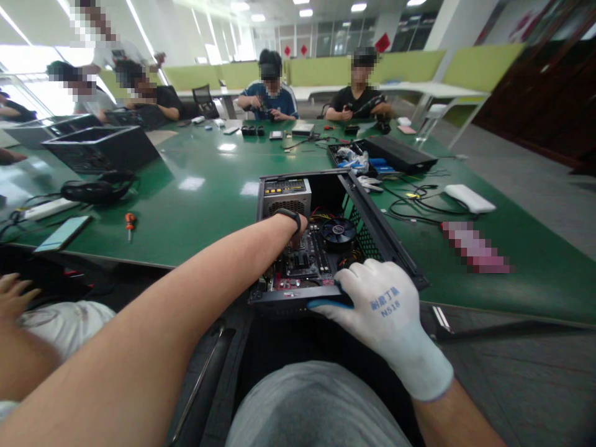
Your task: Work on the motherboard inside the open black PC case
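Note:
An opened black computer case (298, 295) lies at the table's near edge, its inside facing up. My bare left hand (298, 233), with a black band on the wrist, reaches into it beside the power supply (287, 195) and over the motherboard (302, 261). The wrist and the case's insides hide its fingers. In a white work glove, my right hand (379, 301) grips the case's near rim, fingers over the top and thumb along the outer side. Between the hands and the far wall, a round black fan (338, 231) sits in the case.
On the green table (205, 214) are an orange screwdriver (130, 225), a phone (64, 233), cables (414, 198), a white box (469, 198) and a black tray (393, 152) holding gloves. Another case (100, 149) stands left. Several people sit around; one neighbour's hand (13, 298) is close on my left.

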`<state>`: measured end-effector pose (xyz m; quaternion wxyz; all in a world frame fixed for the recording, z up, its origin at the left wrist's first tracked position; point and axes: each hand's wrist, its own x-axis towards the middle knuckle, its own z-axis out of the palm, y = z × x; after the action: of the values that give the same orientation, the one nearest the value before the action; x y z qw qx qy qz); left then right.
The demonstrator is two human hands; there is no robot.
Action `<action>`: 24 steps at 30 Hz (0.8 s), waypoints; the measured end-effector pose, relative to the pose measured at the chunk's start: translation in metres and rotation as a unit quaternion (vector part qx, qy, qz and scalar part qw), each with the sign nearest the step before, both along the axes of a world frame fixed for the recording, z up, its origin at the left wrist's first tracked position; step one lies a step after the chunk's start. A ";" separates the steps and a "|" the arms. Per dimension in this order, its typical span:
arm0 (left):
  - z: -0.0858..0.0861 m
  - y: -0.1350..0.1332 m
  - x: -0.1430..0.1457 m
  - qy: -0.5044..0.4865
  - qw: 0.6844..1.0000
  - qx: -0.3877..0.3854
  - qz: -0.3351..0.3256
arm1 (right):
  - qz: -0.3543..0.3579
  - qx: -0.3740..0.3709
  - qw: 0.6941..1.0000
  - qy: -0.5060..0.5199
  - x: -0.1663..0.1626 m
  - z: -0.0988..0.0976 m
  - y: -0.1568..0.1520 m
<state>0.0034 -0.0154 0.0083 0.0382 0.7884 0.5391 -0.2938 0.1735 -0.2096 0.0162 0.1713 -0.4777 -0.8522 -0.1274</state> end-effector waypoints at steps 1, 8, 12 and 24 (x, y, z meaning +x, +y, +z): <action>0.000 0.000 0.000 0.002 1.000 -0.001 -0.005 | 0.000 0.001 1.000 0.000 0.000 0.000 0.000; -0.005 0.005 -0.002 -0.020 1.000 -0.003 0.006 | -0.001 0.002 1.000 -0.003 0.001 -0.002 -0.001; -0.003 0.003 -0.002 -0.026 1.000 0.004 0.012 | 0.001 0.003 1.000 -0.003 0.002 -0.002 -0.001; -0.007 0.005 -0.002 -0.044 0.999 -0.004 0.019 | -0.004 -0.004 1.000 -0.007 0.000 -0.001 0.000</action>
<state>0.0011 -0.0100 0.0016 0.0705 0.7903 0.5502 -0.2603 0.1738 -0.2099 0.0154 0.1625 -0.4811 -0.8520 -0.1279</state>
